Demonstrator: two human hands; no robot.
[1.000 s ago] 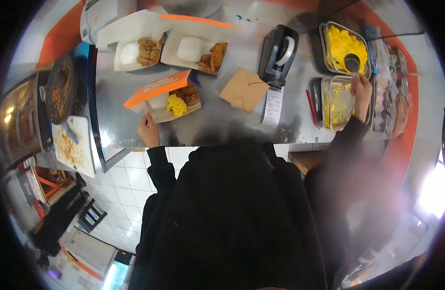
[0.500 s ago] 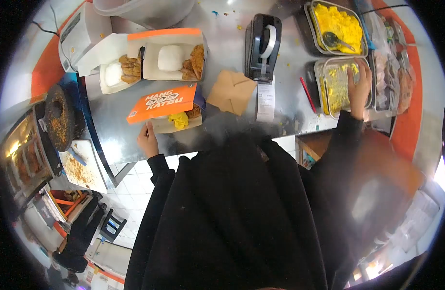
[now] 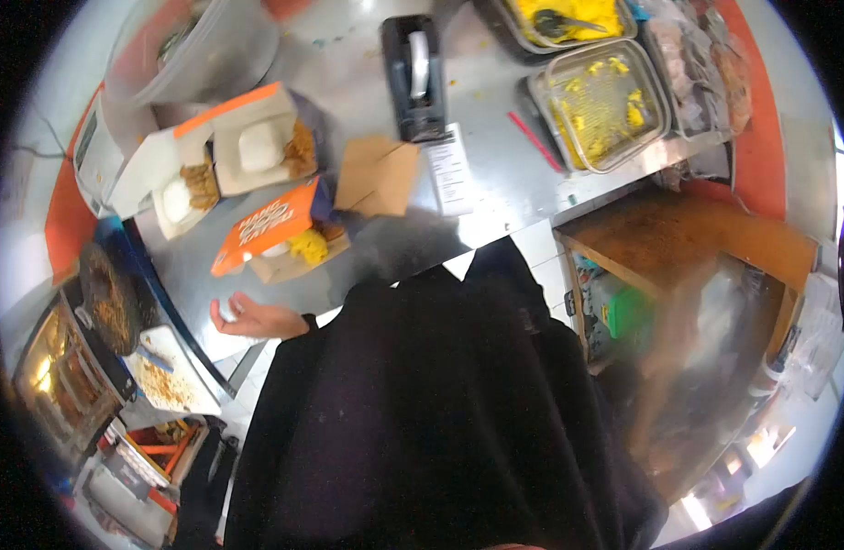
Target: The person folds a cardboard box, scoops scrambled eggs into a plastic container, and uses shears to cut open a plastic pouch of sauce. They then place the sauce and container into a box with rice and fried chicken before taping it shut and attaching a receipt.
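My left hand is held palm up near the counter's front edge. Its fingers are loosely curled and apart, with nothing in them. Closest to it is a takeaway box with an orange printed lid, half closed over rice, yellow scrambled egg and fried meat. Behind that, two open boxes hold white rice and brown fried cutlet. A folded brown paper piece lies to the right, beside a printed receipt. My right hand is out of the frame.
A black tape dispenser stands behind the receipt. At the right are a clear tray with egg scraps, a fuller egg tray and a red stick. A wooden shelf unit stands lower right; a translucent tub sits upper left.
My right hand has left the egg-scrap tray and gone out of view. My left hand has come off the orange-lidded box and opened. The view has shifted and turned.
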